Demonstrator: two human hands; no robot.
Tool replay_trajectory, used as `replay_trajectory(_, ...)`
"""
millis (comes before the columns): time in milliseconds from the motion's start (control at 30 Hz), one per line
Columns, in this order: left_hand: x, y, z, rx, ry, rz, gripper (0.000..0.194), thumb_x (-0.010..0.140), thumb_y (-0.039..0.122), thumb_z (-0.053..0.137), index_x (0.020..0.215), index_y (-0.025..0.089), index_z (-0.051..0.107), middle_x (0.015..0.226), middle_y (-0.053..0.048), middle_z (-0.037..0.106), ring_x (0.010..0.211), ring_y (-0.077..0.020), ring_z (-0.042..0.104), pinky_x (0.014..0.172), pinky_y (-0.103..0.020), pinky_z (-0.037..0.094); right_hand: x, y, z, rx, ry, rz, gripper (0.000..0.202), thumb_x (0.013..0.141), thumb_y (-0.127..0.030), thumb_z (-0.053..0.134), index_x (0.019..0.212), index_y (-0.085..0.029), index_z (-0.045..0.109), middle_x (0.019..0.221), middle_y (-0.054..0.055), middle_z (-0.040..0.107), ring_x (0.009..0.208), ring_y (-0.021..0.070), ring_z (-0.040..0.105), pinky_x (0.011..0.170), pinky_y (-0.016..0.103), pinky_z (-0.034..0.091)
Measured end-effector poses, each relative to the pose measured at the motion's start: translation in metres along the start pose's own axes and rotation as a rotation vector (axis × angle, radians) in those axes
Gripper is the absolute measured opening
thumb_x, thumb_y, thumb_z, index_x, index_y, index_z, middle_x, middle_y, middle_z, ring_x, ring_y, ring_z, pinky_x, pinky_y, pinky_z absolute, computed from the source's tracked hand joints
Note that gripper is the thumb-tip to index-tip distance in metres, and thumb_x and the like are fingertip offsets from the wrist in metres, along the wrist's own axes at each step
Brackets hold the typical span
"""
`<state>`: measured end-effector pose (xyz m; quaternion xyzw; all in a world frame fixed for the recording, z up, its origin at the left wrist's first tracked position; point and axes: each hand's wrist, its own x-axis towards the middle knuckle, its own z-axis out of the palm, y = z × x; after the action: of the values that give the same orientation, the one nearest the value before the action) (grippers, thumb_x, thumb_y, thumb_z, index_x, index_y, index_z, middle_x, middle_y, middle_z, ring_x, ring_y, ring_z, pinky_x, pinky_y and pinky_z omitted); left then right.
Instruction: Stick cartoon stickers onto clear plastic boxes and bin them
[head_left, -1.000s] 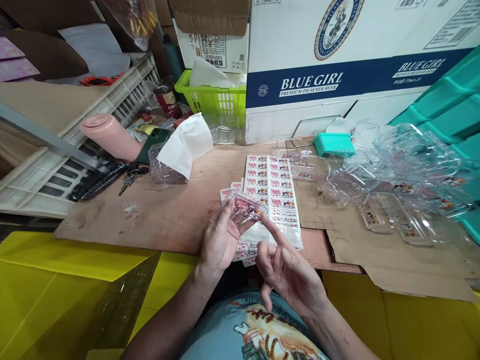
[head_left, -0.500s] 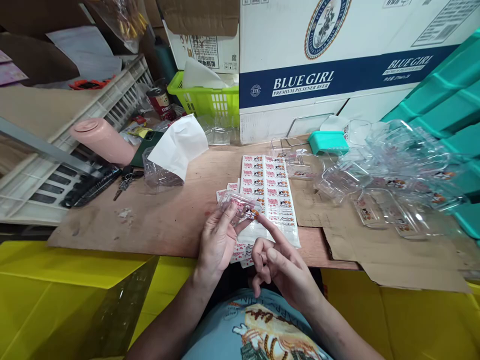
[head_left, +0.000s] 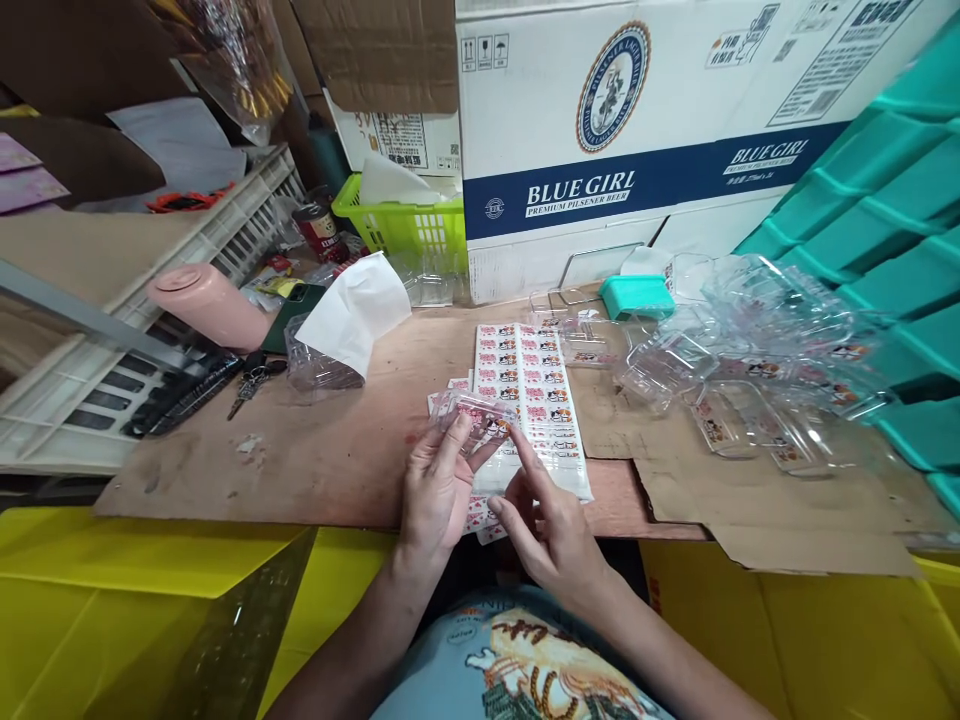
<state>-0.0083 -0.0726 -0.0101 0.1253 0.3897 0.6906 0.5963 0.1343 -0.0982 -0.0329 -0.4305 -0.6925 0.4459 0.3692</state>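
My left hand (head_left: 435, 485) grips a small clear plastic box (head_left: 448, 405) between thumb and fingers, above the work surface. On the box's face is a sticker (head_left: 491, 424) with pink lettering and a cartoon cat. My right hand (head_left: 555, 530) holds nothing. Its index fingertip touches the right end of the sticker, the thumb stands apart, and the other fingers curl underneath, partly hidden. Just behind the box lies a sheet of matching stickers (head_left: 544, 375), on top of further sheets that stick out at its left and front edges.
Clear plastic boxes (head_left: 780, 310), several with stickers, are heaped on cardboard (head_left: 675, 490) at the right. A teal box (head_left: 637, 297) sits behind them. Left are a pink bottle (head_left: 210, 305), keys (head_left: 251, 380) and white paper (head_left: 356, 310). A beer carton (head_left: 555, 250) stands behind.
My right thumb has moved away from the curled fingers, and the index finger still touches the sticker's right end. My left hand keeps its hold on the box. The view has tilted up slightly.
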Motion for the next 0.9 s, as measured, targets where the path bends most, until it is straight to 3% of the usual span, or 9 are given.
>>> replay_trajectory(167, 0.000, -0.003, 0.003, -0.003, -0.007, 0.007, 0.010, 0.077, 0.021, 0.078, 0.086, 0.018, 0.075, 0.098, -0.002, 0.077, 0.096, -0.0192, 0.071, 0.090, -0.037, 0.057, 0.003, -0.001, -0.004, -0.402, 0.113, -0.157, 0.077, 0.100, -0.028, 0.046, 0.159, -0.026, -0.003, 0.083, 0.005, 0.062, 0.066, 0.0181, 0.056, 0.066, 0.032, 0.049)
replay_trajectory(267, -0.001, -0.004, 0.004, -0.011, -0.011, 0.010, 0.010, 0.076, 0.019, 0.079, 0.085, 0.018, 0.076, 0.096, -0.003, 0.078, 0.093, -0.0159, 0.071, 0.087, -0.029, 0.057, 0.007, -0.004, -0.005, -0.564, 0.032, -0.245, 0.068, 0.101, -0.031, 0.043, 0.159, -0.028, 0.009, 0.095, 0.011, 0.065, 0.077, 0.0224, 0.059, 0.071, 0.034, 0.050)
replay_trajectory(367, -0.001, -0.001, 0.004, -0.015, 0.000, 0.012, 0.010, 0.076, 0.019, 0.078, 0.085, 0.017, 0.076, 0.097, -0.003, 0.078, 0.093, -0.0155, 0.072, 0.086, -0.030, 0.059, 0.013, -0.001, -0.011, -0.649, 0.036, -0.141, 0.060, 0.101, -0.038, 0.043, 0.157, -0.027, 0.025, 0.088, 0.011, 0.064, 0.075, 0.0218, 0.058, 0.071, 0.032, 0.050)
replay_trajectory(433, -0.001, 0.003, 0.005, -0.020, 0.009, 0.009, 0.009, 0.076, 0.019, 0.078, 0.084, 0.018, 0.075, 0.094, -0.002, 0.078, 0.090, -0.0158, 0.072, 0.084, -0.032, 0.060, 0.015, 0.001, -0.019, -0.626, 0.123, -0.089, 0.059, 0.101, -0.041, 0.043, 0.156, -0.027, 0.028, 0.092, 0.011, 0.063, 0.080, 0.0225, 0.059, 0.076, 0.034, 0.051)
replay_trajectory(500, -0.002, 0.005, 0.010, -0.016, -0.014, -0.024, 0.011, 0.075, 0.018, 0.079, 0.086, 0.018, 0.076, 0.093, -0.001, 0.078, 0.086, -0.0154, 0.073, 0.081, -0.030, 0.061, 0.017, 0.001, -0.024, -0.507, 0.202, -0.099, 0.064, 0.098, -0.043, 0.050, 0.157, -0.028, 0.027, 0.113, 0.013, 0.060, 0.100, 0.0262, 0.059, 0.090, 0.040, 0.050)
replay_trajectory(633, -0.010, 0.003, 0.022, 0.062, -0.202, -0.109, 0.017, 0.076, 0.021, 0.079, 0.092, 0.019, 0.077, 0.099, -0.005, 0.078, 0.092, -0.0195, 0.073, 0.086, -0.033, 0.061, 0.024, -0.008, -0.041, -0.114, 0.226, -0.168, 0.073, 0.093, -0.041, 0.062, 0.155, -0.033, 0.026, 0.137, 0.011, 0.047, 0.121, 0.0241, 0.053, 0.097, 0.039, 0.050)
replay_trajectory(733, -0.013, 0.007, 0.018, 0.199, -0.281, -0.102, 0.031, 0.076, 0.025, 0.079, 0.106, 0.019, 0.075, 0.110, -0.009, 0.076, 0.109, -0.0253, 0.069, 0.102, -0.039, 0.054, 0.035, -0.008, -0.092, -0.251, 0.473, -0.224, 0.063, 0.091, -0.033, 0.064, 0.149, -0.031, 0.038, 0.133, 0.010, 0.049, 0.118, 0.0221, 0.054, 0.094, 0.038, 0.052)
replay_trajectory(833, -0.009, 0.015, 0.001, 0.312, -0.181, 0.025, 0.036, 0.073, 0.028, 0.081, 0.108, 0.020, 0.074, 0.112, -0.007, 0.075, 0.112, -0.0241, 0.068, 0.109, -0.038, 0.048, 0.050, 0.000, -0.182, -0.772, 0.906, -0.196, 0.062, 0.086, -0.032, 0.067, 0.144, -0.025, 0.045, 0.134, 0.013, 0.046, 0.117, 0.0234, 0.053, 0.094, 0.041, 0.051)
replay_trajectory(900, -0.005, 0.020, -0.011, 0.339, -0.117, 0.094, 0.034, 0.073, 0.028, 0.081, 0.106, 0.022, 0.074, 0.110, -0.005, 0.075, 0.109, -0.0221, 0.069, 0.110, -0.038, 0.047, 0.063, 0.007, -0.245, -0.866, 1.004, -0.125, 0.067, 0.080, -0.029, 0.073, 0.141, -0.014, 0.049, 0.134, 0.019, 0.045, 0.118, 0.0254, 0.051, 0.099, 0.042, 0.046)
